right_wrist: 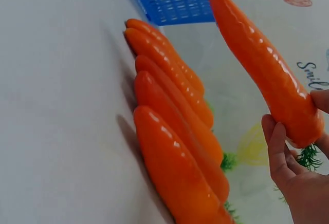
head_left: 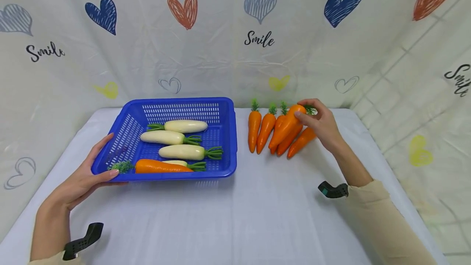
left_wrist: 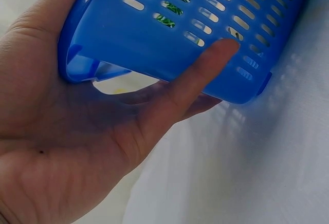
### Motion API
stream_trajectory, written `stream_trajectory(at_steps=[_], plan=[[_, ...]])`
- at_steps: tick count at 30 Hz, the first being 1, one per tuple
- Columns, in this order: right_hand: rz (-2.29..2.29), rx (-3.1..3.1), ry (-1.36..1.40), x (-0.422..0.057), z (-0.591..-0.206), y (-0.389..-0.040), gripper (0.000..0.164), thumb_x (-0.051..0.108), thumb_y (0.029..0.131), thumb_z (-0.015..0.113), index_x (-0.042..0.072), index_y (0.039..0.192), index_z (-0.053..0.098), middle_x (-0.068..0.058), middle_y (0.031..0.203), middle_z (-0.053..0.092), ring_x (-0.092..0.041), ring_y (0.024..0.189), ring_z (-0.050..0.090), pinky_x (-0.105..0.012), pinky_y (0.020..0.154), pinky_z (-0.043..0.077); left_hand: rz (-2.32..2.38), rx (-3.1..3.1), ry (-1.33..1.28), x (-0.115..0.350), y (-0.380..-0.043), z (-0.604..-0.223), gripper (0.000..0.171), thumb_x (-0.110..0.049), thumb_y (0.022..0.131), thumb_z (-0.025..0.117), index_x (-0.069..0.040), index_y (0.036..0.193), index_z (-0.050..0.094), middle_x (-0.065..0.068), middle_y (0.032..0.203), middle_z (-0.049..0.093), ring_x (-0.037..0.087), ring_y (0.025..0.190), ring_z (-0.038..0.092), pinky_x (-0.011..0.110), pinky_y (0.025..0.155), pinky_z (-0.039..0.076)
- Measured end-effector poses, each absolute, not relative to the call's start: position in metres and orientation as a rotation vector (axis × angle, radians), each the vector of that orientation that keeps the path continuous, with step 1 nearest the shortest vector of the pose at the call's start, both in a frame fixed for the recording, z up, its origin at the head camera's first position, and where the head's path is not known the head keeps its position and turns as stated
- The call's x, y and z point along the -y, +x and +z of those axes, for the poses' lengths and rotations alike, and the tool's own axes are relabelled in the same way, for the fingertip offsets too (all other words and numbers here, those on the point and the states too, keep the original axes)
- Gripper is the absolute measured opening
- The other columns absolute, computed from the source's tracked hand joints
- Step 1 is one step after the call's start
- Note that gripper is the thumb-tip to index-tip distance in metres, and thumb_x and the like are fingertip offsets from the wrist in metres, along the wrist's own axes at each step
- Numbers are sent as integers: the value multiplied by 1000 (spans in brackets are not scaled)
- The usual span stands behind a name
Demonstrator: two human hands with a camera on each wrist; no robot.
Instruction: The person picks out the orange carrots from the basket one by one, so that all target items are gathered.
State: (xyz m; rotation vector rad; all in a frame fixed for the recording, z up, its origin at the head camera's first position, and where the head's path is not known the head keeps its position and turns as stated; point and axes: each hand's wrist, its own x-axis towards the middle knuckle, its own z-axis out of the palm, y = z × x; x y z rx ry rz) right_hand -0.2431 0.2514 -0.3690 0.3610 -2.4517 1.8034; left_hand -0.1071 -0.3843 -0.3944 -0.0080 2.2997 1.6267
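My left hand grips the near left corner of a blue plastic basket, thumb on the rim and fingers along the side; its left wrist view shows the slotted wall close up. Inside the basket lie several white radishes with green stems, plus one orange carrot along the near wall. My right hand pinches a carrot by its thick leafy end, tip pointing down and left. In the right wrist view that carrot is held apart from the row of carrots on the table.
Several carrots lie side by side right of the basket, leaf ends toward the back. A white cloth covers the table. Behind it hangs a curtain printed with hearts and the word Smile. Black wrist mounts sit on both forearms.
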Motion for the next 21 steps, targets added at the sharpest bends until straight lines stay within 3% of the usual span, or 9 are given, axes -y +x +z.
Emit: stream_trajectory(at_steps=[3, 10, 21], plan=[[1822, 2438, 334, -259, -372, -241, 38, 22, 100, 70, 10, 135, 59, 7, 119, 62, -10, 80, 74, -19, 82, 60, 1625, -2307, -3, 384, -108, -394, 96, -18, 103, 61, -62, 158, -5, 21, 166, -1, 23, 126, 45, 38, 89, 64], [1884, 2404, 339, -274, -381, -237, 37, 17, 101, 68, 5, 134, 57, 5, 118, 61, -5, 78, 73, -15, 81, 59, 1631, -2293, -17, 387, -103, -397, 97, -19, 103, 61, -63, 158, -6, 22, 165, -4, 41, 135, 34, 31, 88, 63], [1821, 2431, 224, -302, -393, -228, 37, 16, 100, 69, 3, 133, 58, 9, 123, 57, -6, 77, 70, -17, 77, 60, 1618, -2310, -26, 384, -106, -396, 97, -20, 103, 62, -63, 157, -6, 23, 167, -5, 41, 135, 34, 27, 87, 61]])
